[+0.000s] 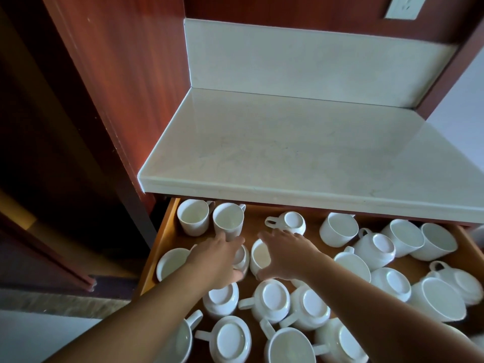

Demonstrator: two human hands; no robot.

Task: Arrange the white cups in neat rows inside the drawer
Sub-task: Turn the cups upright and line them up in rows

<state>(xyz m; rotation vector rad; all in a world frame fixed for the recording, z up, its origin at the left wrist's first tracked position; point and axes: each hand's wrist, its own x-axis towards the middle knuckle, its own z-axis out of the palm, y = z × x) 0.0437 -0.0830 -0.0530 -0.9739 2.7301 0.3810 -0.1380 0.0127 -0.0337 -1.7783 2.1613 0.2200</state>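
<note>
Countertop: pale cream, faintly veined stone-look slab (pixel 288 142) with a rounded front edge.
Backsplash: matching cream upstand (pixel 301 61) along the slab's rear.
Side panel: reddish-brown wood-grain board (pixel 125 74) standing at the slab's left; a narrower strip of the same wood (pixel 450 74) at its right.
Socket: white outlet plate (pixel 403 6) on the wood above the backsplash, cut by the top edge.
Recess: dark, dim opening (pixel 39 127) far left.
Floor: pale surface (pixel 39 334) lower left, bordered by a mottled brownish strip (pixel 65 302).
Wall: plain bluish-white surface (pixel 466 100) at right.
Light: soft, with a sheen on the slab's right side.
</note>
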